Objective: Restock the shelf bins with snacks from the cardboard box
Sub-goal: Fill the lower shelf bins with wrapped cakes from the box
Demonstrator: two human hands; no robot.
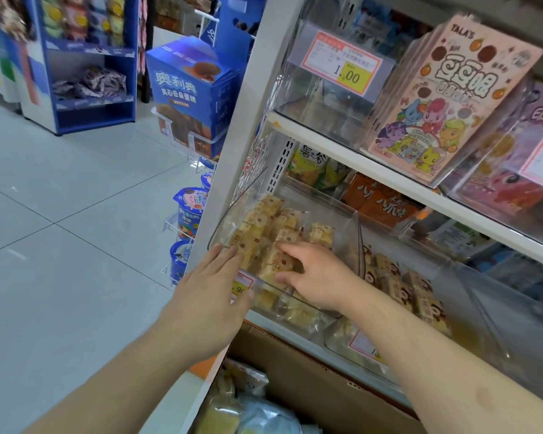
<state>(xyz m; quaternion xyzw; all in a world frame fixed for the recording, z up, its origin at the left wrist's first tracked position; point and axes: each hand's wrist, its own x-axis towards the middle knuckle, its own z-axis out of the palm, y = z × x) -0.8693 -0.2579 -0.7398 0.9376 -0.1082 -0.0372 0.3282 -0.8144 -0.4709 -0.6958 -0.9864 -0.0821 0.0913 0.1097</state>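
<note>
I see the clear plastic shelf bin (342, 214) at the left end of the middle white shelf (420, 189), partly filled with small yellow wrapped snack packets (264, 227). My right hand (317, 277) reaches into the bin from the front, fingers (287, 247) spread and resting on the packets; I cannot tell whether they are pinching one. My left hand (210, 286) lies flat against the bin's front left corner, fingers straight and released, just beside the red and yellow price tag (242, 285). Below the shelf sits the open brown cardboard box (311, 380), with more pale wrapped snacks (232, 399) showing at its left. To the right is a neighbouring clear bin (483, 292) holding brown and cream packets (402, 283). On the shelf above stand pink cartoon-printed flat boxes (452, 95) beside a clear bin with a 1.00 price label (342, 61). Across the grey tiled floor (60, 230) is a blue display stand (88, 64).
</note>
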